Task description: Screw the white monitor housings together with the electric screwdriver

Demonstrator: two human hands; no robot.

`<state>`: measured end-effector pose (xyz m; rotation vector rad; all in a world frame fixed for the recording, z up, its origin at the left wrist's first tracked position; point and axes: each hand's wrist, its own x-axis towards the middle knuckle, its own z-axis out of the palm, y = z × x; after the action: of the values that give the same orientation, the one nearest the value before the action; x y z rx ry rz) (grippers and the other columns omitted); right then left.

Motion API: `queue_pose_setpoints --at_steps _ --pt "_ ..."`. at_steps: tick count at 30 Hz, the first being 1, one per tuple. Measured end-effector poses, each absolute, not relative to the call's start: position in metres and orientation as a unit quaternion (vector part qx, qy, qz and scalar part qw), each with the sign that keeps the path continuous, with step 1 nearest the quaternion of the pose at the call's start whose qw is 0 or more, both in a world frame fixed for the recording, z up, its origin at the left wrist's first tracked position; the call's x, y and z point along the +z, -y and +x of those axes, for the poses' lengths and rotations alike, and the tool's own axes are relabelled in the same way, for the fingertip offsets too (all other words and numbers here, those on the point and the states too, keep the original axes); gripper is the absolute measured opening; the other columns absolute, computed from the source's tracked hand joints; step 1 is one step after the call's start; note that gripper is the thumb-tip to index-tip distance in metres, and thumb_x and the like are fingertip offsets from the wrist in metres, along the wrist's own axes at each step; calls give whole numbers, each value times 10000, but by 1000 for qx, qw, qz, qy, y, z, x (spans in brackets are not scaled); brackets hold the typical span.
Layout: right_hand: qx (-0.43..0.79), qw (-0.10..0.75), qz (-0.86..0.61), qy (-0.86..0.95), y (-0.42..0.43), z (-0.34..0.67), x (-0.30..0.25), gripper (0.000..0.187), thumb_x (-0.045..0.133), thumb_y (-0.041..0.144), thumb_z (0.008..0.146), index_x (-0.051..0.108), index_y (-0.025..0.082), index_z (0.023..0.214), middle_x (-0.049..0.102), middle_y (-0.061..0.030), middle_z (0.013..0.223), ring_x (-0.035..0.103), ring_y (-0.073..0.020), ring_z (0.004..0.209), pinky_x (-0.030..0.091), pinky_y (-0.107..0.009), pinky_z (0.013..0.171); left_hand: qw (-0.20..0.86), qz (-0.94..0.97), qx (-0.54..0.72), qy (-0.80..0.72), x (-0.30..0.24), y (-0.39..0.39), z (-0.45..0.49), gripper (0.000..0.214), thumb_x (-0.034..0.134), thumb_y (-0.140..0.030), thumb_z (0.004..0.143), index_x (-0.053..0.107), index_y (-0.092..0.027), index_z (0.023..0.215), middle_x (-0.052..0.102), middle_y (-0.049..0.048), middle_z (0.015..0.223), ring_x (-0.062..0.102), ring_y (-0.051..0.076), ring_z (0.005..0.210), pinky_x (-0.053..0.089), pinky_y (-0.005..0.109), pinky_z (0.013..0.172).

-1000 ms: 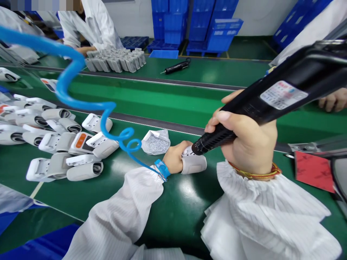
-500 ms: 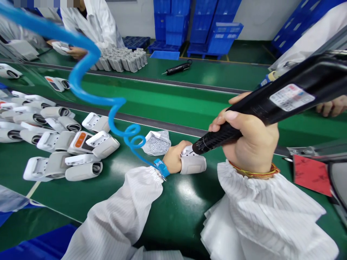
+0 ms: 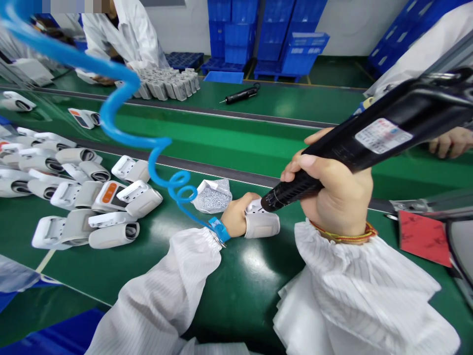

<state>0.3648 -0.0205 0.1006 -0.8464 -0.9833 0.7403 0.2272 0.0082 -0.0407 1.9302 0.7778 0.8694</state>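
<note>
My left hand (image 3: 236, 217) is closed on a white wrist blood pressure monitor (image 3: 262, 226) with a rolled grey cuff, pressing it against the green bench. My right hand (image 3: 334, 192) is wrapped around a black electric screwdriver (image 3: 369, 143), which slants down to the left. Its bit meets or nearly meets the open white housing of the monitor; exact contact is too small to tell. Just behind my left hand lies a clear bag of small screws (image 3: 213, 196). A blue wrist strap (image 3: 219, 229) with a coiled blue cord is on my left wrist.
Several more monitors (image 3: 83, 192) crowd the bench at left. Across the green conveyor (image 3: 229, 138) lie another electric screwdriver (image 3: 242, 93) and rows of grey units (image 3: 166, 85). A co-worker (image 3: 121, 34) is at far left, another's hand (image 3: 453, 142) at right. A red sheet (image 3: 424, 236) lies right.
The screwdriver and my right hand have shifted slightly left. A monitor on the conveyor at upper left has moved to the right. My left hand keeps its hold.
</note>
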Motion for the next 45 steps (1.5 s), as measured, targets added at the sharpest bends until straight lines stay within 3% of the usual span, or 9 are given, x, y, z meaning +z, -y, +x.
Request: queue_pose_setpoints --at_steps 8,19,45 --pt "345 747 -387 416 22 364 107 176 652 157 593 615 214 755 538 30 546 510 -129 437 418 -308 435 432 774 349 -304 -43 -11 226 403 702 -403 745 566 -206 1070 675 -7 865 613 153 731 459 263 658" --pt "320 739 -378 457 23 366 104 161 654 162 662 607 220 805 536 27 581 530 -135 465 439 -319 468 431 777 345 -302 -43 -12 226 409 712 -398 743 557 -202 1067 671 -1 869 610 150 736 453 259 666" --pt "338 742 -378 438 22 364 105 166 655 155 621 605 200 773 544 47 528 526 -127 435 428 -287 443 430 780 353 -288 -42 -10 227 407 710 -371 755 547 -201 1087 676 -4 880 616 147 735 454 250 655"
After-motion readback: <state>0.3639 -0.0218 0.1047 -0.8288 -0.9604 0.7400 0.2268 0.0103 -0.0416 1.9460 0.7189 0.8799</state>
